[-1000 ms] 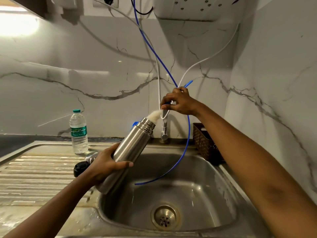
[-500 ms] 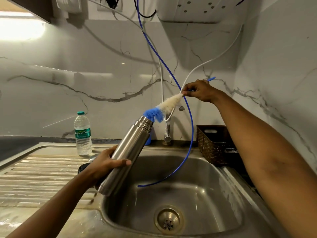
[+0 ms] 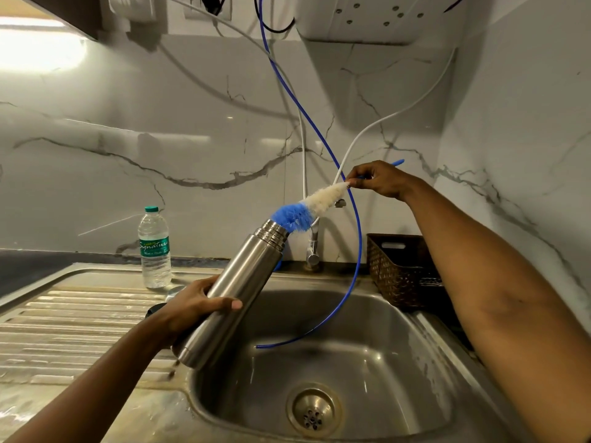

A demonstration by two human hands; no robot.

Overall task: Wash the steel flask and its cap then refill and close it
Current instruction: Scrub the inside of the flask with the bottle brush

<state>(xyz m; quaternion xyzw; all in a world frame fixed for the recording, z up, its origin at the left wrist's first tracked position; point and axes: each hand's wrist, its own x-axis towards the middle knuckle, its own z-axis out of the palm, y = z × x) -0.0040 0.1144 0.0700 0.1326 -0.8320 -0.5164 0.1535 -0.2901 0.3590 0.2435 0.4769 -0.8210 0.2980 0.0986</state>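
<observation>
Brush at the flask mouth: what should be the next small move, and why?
Probably draw the brush fully clear of the flask: only its blue tip sits at the mouth, the right hand pinches its handle, and the left hand holds the flask tilted over the sink.

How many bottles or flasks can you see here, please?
2. The steel flask is tilted over the sink, gripped by the left hand; a plastic water bottle stands upright on the drainboard. The basket might hide more.
</observation>
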